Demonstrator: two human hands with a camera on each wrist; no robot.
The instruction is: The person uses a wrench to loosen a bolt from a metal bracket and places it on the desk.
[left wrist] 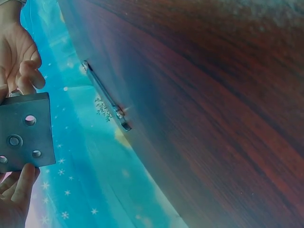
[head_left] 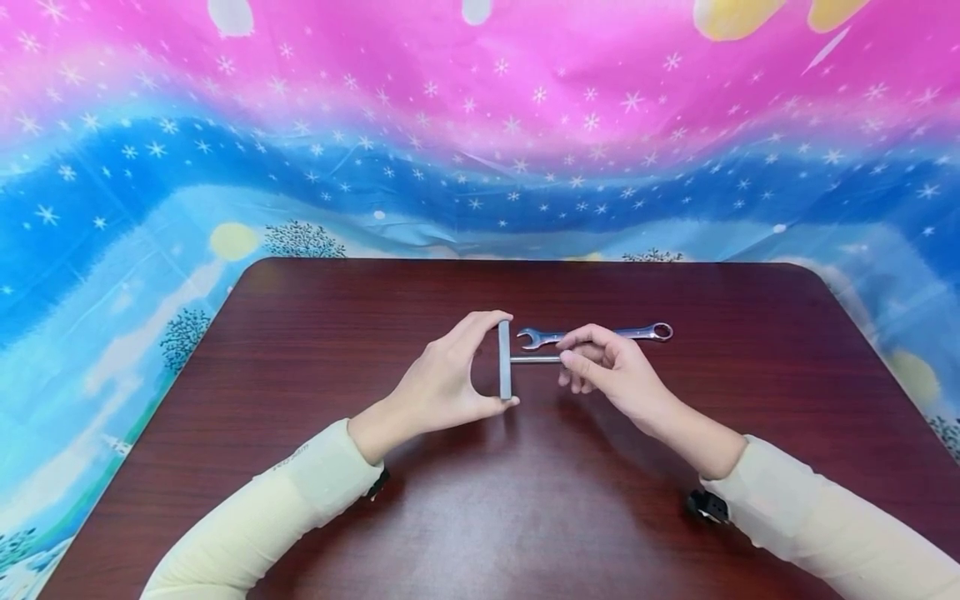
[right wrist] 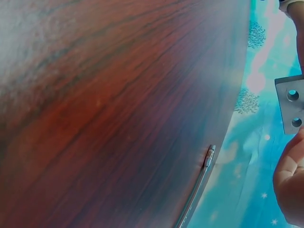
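Note:
My left hand (head_left: 442,379) grips a flat grey metal plate (head_left: 505,367) by its top and bottom edges, thumb below and fingers above, and holds it upright over the table. From the plate's right face a thin metal rod (head_left: 534,360) sticks out level. Thumb and fingers of my right hand (head_left: 622,371) pinch the rod's far end, which they hide. The left wrist view shows several holes in the plate (left wrist: 26,135), with a round end filling the middle one. In the right wrist view only part of the plate (right wrist: 287,110) shows.
Behind the right hand a combination wrench (head_left: 645,333) lies on the dark red-brown wooden table (head_left: 337,317), open end to the left, its middle partly covered by the fingers. A pink and blue patterned cloth (head_left: 450,150) hangs behind the table and along its sides.

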